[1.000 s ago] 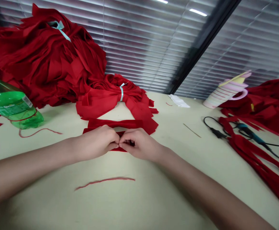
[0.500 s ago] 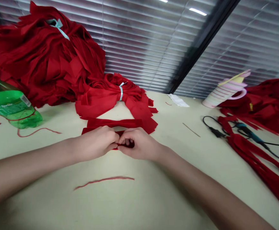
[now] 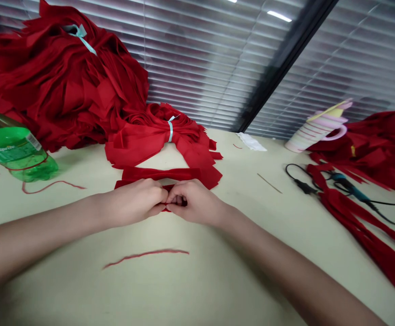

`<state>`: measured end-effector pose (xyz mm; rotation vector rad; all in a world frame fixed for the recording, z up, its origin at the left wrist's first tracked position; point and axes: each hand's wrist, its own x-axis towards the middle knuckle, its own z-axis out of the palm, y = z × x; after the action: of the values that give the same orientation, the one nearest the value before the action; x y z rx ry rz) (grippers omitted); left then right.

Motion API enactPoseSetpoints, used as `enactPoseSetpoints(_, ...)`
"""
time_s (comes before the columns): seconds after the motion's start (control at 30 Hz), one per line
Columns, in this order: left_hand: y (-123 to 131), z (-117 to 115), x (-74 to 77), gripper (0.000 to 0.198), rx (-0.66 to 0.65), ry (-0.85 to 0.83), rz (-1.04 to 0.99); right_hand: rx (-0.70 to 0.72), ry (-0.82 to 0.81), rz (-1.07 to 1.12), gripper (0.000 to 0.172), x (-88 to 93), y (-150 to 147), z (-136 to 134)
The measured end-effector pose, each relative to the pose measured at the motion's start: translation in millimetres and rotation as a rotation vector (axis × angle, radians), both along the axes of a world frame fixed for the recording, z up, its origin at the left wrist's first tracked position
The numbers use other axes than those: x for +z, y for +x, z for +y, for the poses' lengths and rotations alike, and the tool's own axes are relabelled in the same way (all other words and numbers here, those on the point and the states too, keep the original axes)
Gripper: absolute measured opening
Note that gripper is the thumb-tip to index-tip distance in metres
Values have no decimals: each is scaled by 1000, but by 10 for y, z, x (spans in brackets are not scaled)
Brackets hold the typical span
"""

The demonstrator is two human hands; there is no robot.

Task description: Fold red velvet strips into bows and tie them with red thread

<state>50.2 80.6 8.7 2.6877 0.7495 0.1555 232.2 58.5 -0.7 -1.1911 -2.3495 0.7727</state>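
Note:
My left hand (image 3: pixel 143 199) and my right hand (image 3: pixel 194 202) meet above the table, fingertips nearly touching. Both are closed in a pinch on a small piece of red fabric (image 3: pixel 166 209), most of which is hidden under the fingers. Just behind the hands lies a flat red fabric strip (image 3: pixel 159 174). Beyond it sits a bundle of red fabric strips (image 3: pixel 156 131), bound with a pale blue tie (image 3: pixel 170 130). Nearer to me, a loose red thread (image 3: pixel 146 254) rests on the table (image 3: pixel 170 294).
A large tied heap of red fabric (image 3: pixel 68 86) fills the back left, behind a green bottle (image 3: pixel 17 151). To the right are a striped mug (image 3: pixel 307 133), a blue-handled corded tool (image 3: pixel 349 186) and long red strips (image 3: pixel 367 231). Window blinds (image 3: pixel 190 59) rise behind.
The whole view has shifted very slightly. Both hands keep their pinch on the fabric in nearly the same place, the right fingers drawn a little closer together.

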Motion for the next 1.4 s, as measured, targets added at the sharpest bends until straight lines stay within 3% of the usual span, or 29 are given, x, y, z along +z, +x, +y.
enactPoseSetpoints(0.23, -26, 70, -3, 11, -12, -84, -19, 9, 26, -21, 11, -4, -10, 5)
enactPoseSetpoints(0.57, 42, -6, 21, 16, 127, -81, -2, 22, 6, -47, 15, 94, 38, 6)
enactPoseSetpoints(0.73, 36, -34, -38, 15, 160, -54, 6, -40, 116, -108, 17, 100, 31, 36)
enactPoseSetpoints(1.23, 15, -200, -47, 21, 128, -1, -35, 54, 105, -264, 16, 145, -84, -63)
enactPoseSetpoints(1.4, 12, -203, -58, 20, 154, 8, -29, 95, 194, -255, 12, 142, -93, -95)
